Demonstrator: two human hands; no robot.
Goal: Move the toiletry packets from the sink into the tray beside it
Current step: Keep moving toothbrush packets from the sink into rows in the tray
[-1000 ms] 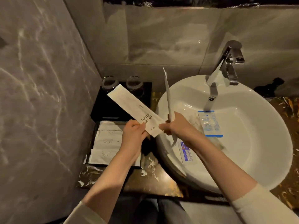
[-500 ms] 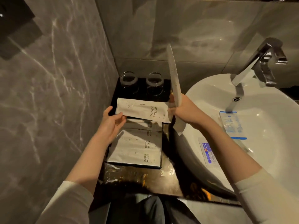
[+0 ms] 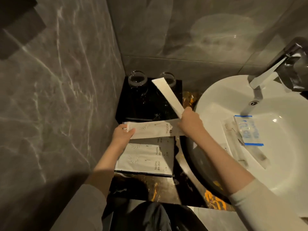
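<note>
A white toothbrush packet [image 3: 150, 130] lies crosswise over the black tray [image 3: 173, 175], on top of other toothbrush packets [image 3: 143, 157]. My left hand [image 3: 122, 134] pinches its left end. My right hand [image 3: 190, 121] rests on its right end and grips a second long white packet [image 3: 168, 96] that slants up toward the glasses. In the white sink [image 3: 283, 180] lie a blue-edged clear packet [image 3: 248, 130] and a clear-wrapped toothbrush [image 3: 233, 139].
Two upturned glasses [image 3: 137, 79] stand on a black stand at the back of the counter. A chrome tap [image 3: 273, 72] overhangs the basin. A grey marble wall closes off the left side. Dark patterned countertop [image 3: 150, 189] shows in front of the tray.
The view has swung left and down toward the tray. The crosswise packet has come down onto the tray's stack, and the packet in my right hand has tilted from upright to slanting left.
</note>
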